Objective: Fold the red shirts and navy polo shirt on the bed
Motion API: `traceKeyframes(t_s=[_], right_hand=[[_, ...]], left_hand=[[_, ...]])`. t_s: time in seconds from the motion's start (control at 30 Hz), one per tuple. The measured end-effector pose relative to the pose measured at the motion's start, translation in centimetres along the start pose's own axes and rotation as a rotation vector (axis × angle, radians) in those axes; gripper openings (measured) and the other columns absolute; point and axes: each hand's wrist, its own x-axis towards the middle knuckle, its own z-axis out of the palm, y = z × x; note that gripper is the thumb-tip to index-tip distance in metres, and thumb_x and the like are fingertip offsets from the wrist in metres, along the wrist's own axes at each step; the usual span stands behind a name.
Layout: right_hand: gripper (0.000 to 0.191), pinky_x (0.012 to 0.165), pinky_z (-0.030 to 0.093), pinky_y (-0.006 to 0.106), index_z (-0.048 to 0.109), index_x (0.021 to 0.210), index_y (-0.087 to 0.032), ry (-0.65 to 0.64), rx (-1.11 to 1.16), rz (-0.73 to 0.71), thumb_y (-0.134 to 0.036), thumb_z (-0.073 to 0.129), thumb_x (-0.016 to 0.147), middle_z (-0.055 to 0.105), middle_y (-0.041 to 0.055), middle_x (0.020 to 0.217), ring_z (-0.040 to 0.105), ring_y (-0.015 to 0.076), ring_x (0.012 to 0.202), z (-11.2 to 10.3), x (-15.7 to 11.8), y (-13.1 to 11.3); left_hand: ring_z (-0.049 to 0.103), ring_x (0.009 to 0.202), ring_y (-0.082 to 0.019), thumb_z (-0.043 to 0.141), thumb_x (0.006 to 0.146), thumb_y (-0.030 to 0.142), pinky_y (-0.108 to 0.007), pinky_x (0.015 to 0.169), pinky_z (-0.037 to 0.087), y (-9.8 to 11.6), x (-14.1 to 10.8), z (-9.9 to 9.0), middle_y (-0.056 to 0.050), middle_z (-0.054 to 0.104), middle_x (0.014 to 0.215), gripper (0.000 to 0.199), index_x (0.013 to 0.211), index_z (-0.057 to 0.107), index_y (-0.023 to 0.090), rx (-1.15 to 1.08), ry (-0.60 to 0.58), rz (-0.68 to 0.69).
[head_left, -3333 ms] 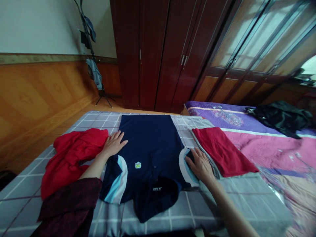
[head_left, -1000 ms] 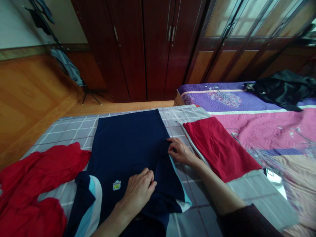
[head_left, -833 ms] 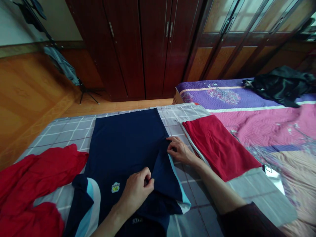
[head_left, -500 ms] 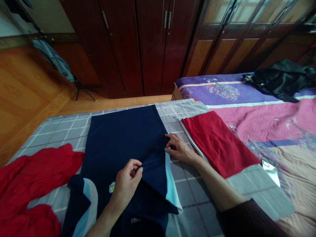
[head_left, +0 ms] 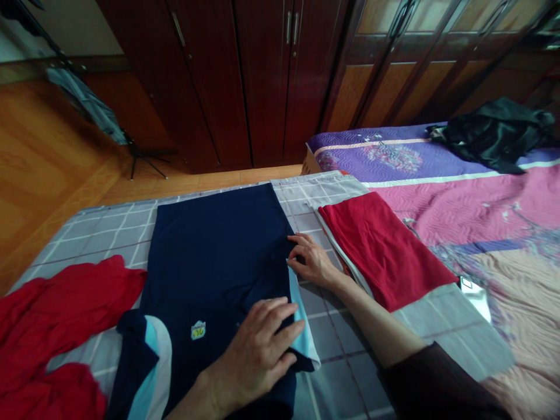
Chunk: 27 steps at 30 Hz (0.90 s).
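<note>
I'm getting the left hand (head_left: 258, 344) nearest, fingers loosely spread over the lower part of the navy shirt (head_left: 210, 251); I can't tell whether its palm is touching. The shirt is lying flat, collar end toward me, smooth dark fabric. Its badge (head_left: 198, 331) is showing upside down: pale patch, yellow-green mark, tiny lettering apparently reading "TENNIS", not sharp. The left-side sleeve (head_left: 153, 356) is showing curved light-blue and white bands; the right-side panel (head_left: 301, 315) is angling out, same colors. The right hand (head_left: 312, 259) is pinching the shirt's right edge between thumb and fingers. I'm seeing a crumpled red cloth (head_left: 74, 297) at left and a folded red garment (head_left: 385, 245) at right, both lying on the gray checked cover (head_left: 105, 233). A glossy white item (head_left: 476, 297) is sitting beyond the red fold; its print is too small. Farther out, a quilted purple-and-pink bedspread (head_left: 394, 157) is carrying a floral pattern and a shiny black garment (head_left: 499, 131). Behind, a dark-red wardrobe (head_left: 210, 81) with metal handles is standing right of a black tripod-footed stand (head_left: 140, 157).
</note>
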Motion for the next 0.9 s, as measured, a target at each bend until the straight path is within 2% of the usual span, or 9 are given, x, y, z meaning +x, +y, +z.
traceKeyframes(t_s=[0.07,0.17,0.27,0.4,0.5,0.6,0.67,0.83,0.9], right_hand=[[0.007,0.099,0.039,0.046,0.065,0.076,-0.018,0.006,-0.002,-0.003,-0.023,0.061,0.08,0.055,0.0129,0.123,0.042,0.0277,0.122,0.0,0.0,-0.1],[0.007,0.099,0.039,0.045,0.065,0.076,-0.018,0.017,-0.003,-0.003,-0.022,0.061,0.08,0.056,0.0131,0.122,0.043,0.0274,0.122,0.0,0.0,-0.1],[0.008,0.099,0.039,0.045,0.065,0.075,-0.018,0.026,-0.007,-0.006,-0.022,0.061,0.08,0.056,0.0137,0.122,0.042,0.0273,0.123,-0.2,0.1,-0.2],[0.01,0.099,0.038,0.047,0.065,0.075,-0.018,0.033,-0.015,-0.01,-0.023,0.06,0.081,0.055,0.0144,0.124,0.041,0.0276,0.124,-0.3,0.1,-0.4],[0.01,0.099,0.038,0.049,0.065,0.076,-0.018,0.034,-0.028,-0.016,-0.024,0.06,0.081,0.056,0.0131,0.123,0.04,0.0278,0.124,-0.3,0.0,-0.4],[0.009,0.1,0.038,0.049,0.065,0.076,-0.019,0.033,-0.033,-0.023,-0.024,0.06,0.081,0.056,0.0123,0.123,0.04,0.0276,0.125,-0.2,0.0,-0.3],[0.009,0.1,0.038,0.049,0.065,0.076,-0.019,0.035,-0.038,-0.026,-0.024,0.06,0.081,0.056,0.0123,0.123,0.04,0.0274,0.125,-0.2,0.0,-0.2],[0.011,0.102,0.037,0.047,0.066,0.079,-0.017,0.032,-0.081,-0.048,-0.025,0.059,0.083,0.055,0.0146,0.124,0.039,0.0279,0.125,-0.4,0.0,-0.2],[0.014,0.102,0.036,0.048,0.066,0.087,-0.016,0.042,-0.107,-0.044,-0.026,0.058,0.084,0.052,0.0158,0.128,0.036,0.029,0.128,-0.5,-0.1,-0.6]], left_hand=[[0.048,0.11,-0.023,0.047,0.086,0.008,-0.042,0.099,0.04,0.4,0.1,0.7,-0.007,0.057,0.11,0.032,0.115,0.054,0.018,-0.013,-0.055,0.044],[0.051,0.088,-0.018,0.04,0.085,0.002,-0.038,0.086,0.044,-0.1,-0.2,1.7,-0.004,0.055,0.086,0.023,0.087,0.058,0.016,-0.021,-0.041,0.022],[0.048,0.083,-0.019,0.041,0.081,0.0,-0.036,0.077,0.044,-0.7,-0.6,1.8,-0.004,0.051,0.083,0.022,0.077,0.054,0.016,0.013,-0.04,-0.051],[0.047,0.084,-0.019,0.044,0.072,-0.003,-0.036,0.077,0.044,-0.6,-0.7,1.1,-0.004,0.051,0.084,0.022,0.076,0.051,0.017,0.047,-0.14,-0.145],[0.049,0.096,-0.022,0.048,0.067,0.0,-0.039,0.086,0.044,-0.1,-0.5,0.8,-0.005,0.054,0.096,0.023,0.081,0.052,0.018,0.027,-0.181,-0.171],[0.04,0.121,-0.025,0.051,0.07,0.004,-0.045,0.105,0.032,0.2,-0.5,0.9,-0.006,0.052,0.123,0.023,0.088,0.054,0.018,0.004,-0.159,-0.114],[0.033,0.13,-0.024,0.05,0.074,0.006,-0.046,0.112,0.022,0.2,-0.5,1.1,-0.005,0.049,0.132,0.022,0.092,0.055,0.019,-0.007,-0.148,-0.05],[0.043,0.124,-0.02,0.047,0.08,0.009,-0.043,0.114,0.022,0.1,-0.8,1.7,-0.004,0.062,0.114,0.02,0.094,0.057,0.019,-0.058,-0.164,-0.019],[0.044,0.124,-0.02,0.047,0.081,0.009,-0.043,0.113,0.024,0.2,-0.7,1.6,-0.005,0.061,0.116,0.024,0.1,0.057,0.019,-0.061,-0.177,-0.025]])
